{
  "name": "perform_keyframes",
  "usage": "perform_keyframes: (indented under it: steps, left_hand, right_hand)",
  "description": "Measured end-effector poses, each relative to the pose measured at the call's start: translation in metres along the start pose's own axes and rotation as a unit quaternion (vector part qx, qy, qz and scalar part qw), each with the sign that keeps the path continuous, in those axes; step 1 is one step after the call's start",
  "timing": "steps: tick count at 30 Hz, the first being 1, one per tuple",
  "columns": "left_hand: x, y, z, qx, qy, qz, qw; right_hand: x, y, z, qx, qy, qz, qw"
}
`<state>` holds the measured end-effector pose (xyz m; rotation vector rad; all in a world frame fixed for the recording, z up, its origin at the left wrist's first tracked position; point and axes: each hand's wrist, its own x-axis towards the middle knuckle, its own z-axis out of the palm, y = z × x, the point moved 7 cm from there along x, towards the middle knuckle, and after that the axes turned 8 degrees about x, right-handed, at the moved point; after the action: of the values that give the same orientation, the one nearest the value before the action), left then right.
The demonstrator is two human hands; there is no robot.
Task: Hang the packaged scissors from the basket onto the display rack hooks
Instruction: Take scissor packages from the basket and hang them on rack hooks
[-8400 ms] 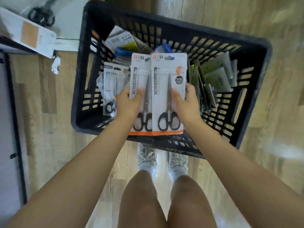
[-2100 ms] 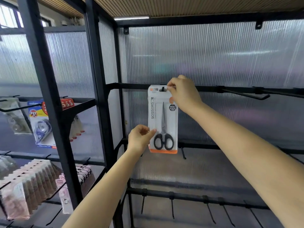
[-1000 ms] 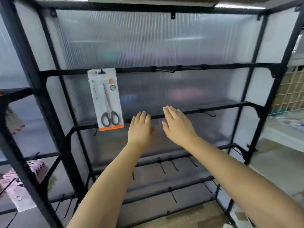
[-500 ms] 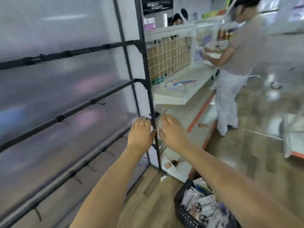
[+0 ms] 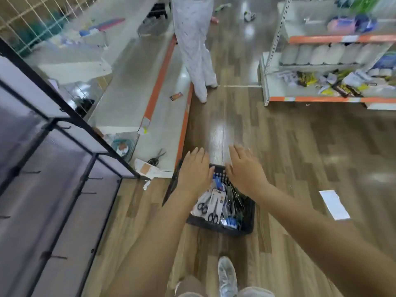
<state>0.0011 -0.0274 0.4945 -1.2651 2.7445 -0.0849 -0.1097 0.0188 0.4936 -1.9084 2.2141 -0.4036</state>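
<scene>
Wood-plank flooring (image 5: 289, 146) runs the length of this shop aisle, glossy under the lights. Both arms reach forward and down over it. Fingers of the left hand (image 5: 196, 171) lie straight and together, palm down, holding nothing; those of the right hand (image 5: 245, 170) are likewise extended and loose, also holding nothing. The two hands hover side by side, a narrow gap between them, above the far end of a black plastic basket (image 5: 246, 227) that sits on the floor.

Inside the basket, below and between the wrists, lie the packaged scissors (image 5: 215, 205): white cards with black-handled pairs showing, mixed with other packets whose contents are too blurred to name. Neither hand touches them.

To the left stands the display rack (image 5: 85, 174), a black frame with translucent panels and short hooks jutting from its bars. Just beyond it, a loose pair of scissors (image 5: 156, 158) lies on a low white shelf base edged in orange. Further up the aisle another person stands in pale patterned trousers (image 5: 197, 50). On the right, a white shelving unit (image 5: 321, 67) carries assorted goods, and a white slip of paper (image 5: 334, 204) lies on the floor. One pale shoe (image 5: 227, 275) shows at the bottom.
</scene>
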Motion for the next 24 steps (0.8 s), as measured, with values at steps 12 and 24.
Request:
perform_keyframes:
  steps: [12, 24]
  left_hand:
    - [0.016, -0.038, 0.218, -0.011, -0.113, 0.059, 0.992]
    - [0.044, -0.052, 0.435, 0.007, -0.166, 0.100, 0.981]
  right_hand:
    - [-0.024, 0.075, 0.187, -0.010, -0.175, 0.192, 0.966]
    - [-0.021, 0.138, 0.418, -0.016, -0.262, 0.198, 0.944]
